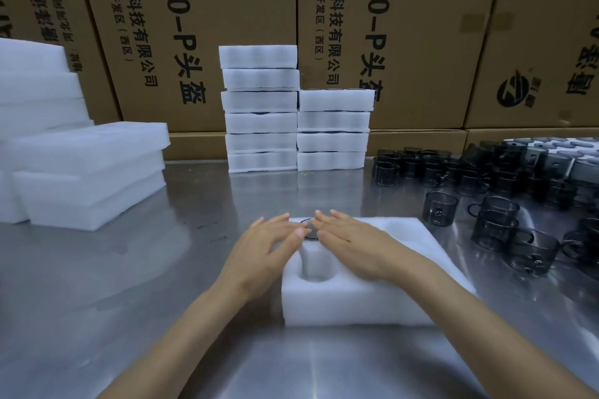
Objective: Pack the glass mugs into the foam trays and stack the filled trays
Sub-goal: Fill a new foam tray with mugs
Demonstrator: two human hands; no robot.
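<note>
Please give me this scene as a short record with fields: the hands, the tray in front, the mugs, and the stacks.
left hand: left hand, fingers straight, over the far left pocket of the tray
right hand: right hand, fingers straight, over the same pocket
tray in work: foam tray on the steel table; near left pocket empty
mug in tray: dark rim shows between the fingertips
loose mugs: dark glass mugs, right side
filled stacks: two stacks of trays, left one taller
spare foam: foam pile, far left
</note>
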